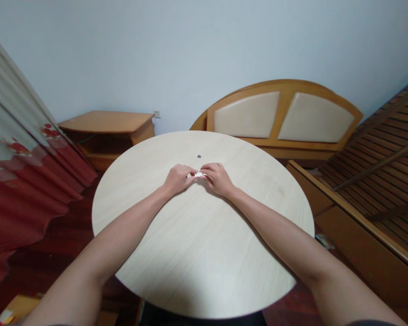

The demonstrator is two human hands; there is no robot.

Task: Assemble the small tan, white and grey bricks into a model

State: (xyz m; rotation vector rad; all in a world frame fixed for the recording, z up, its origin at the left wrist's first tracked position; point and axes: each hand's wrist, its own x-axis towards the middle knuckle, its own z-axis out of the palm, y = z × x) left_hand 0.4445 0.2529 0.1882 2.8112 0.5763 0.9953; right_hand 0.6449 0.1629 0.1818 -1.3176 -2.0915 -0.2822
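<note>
A small white piece with dark markings (199,174) is pinched between my two hands over the middle of the round table (204,244). My left hand (179,178) grips its left end with thumb and fingers. At the right end, the thumb and fingers of my right hand (217,177) close on the same piece. Its exact kind is too small to make out. A tiny dark object (199,156) lies on the tabletop just beyond my hands, apart from them.
Behind the table on the left stands a wooden cabinet (110,121). A padded headboard (248,115) leans by the wall at the back right. Wooden boards and slats (377,158) are stacked on the right. A red and white curtain (37,181) hangs on the left.
</note>
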